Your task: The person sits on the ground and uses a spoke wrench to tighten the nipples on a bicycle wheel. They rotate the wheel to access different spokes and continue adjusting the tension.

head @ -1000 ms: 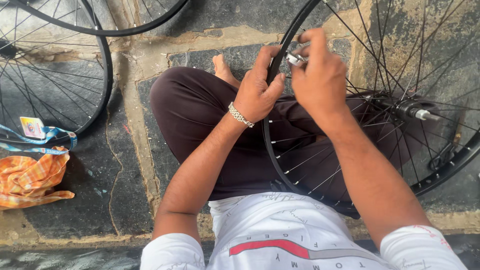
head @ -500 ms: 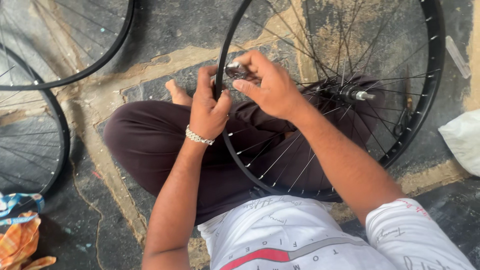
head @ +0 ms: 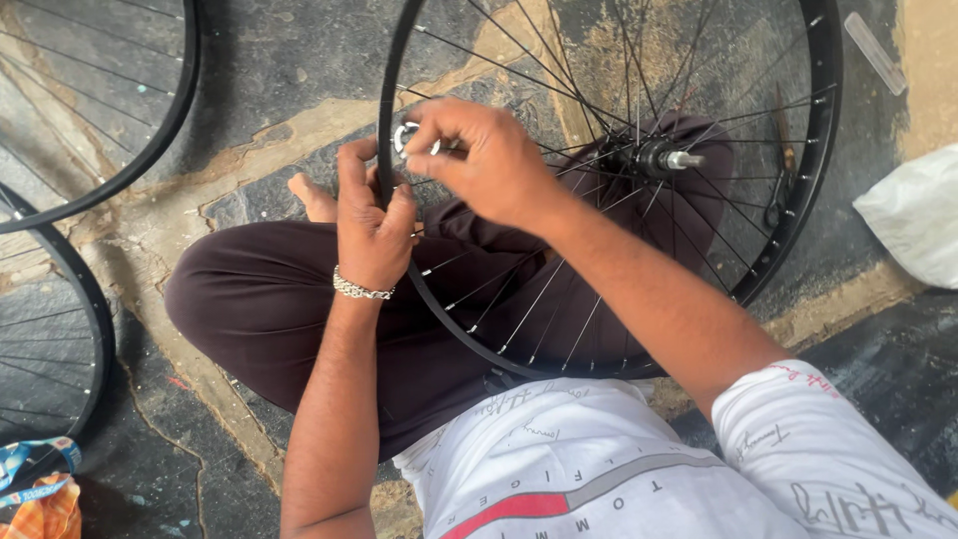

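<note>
Bicycle wheel (head: 798, 215), black rim with silver spokes and a hub (head: 654, 158): propped across the lap of a person seated cross-legged on a stone floor (head: 269, 70). Rim gripped at its left edge by the left hand (head: 371, 225), fingers curled around it. Small metal tool (head: 407, 137) pinched at the rim by the right hand (head: 489, 160). Two further wheels (head: 150, 140) lie at left; white bag (head: 913, 215) at right.

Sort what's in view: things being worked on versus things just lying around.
In hand: bicycle wheel on the lap, left hand gripping its rim, right hand holding a small metal tool.

Lying about: two spare wheels, white bag, orange cloth.
</note>
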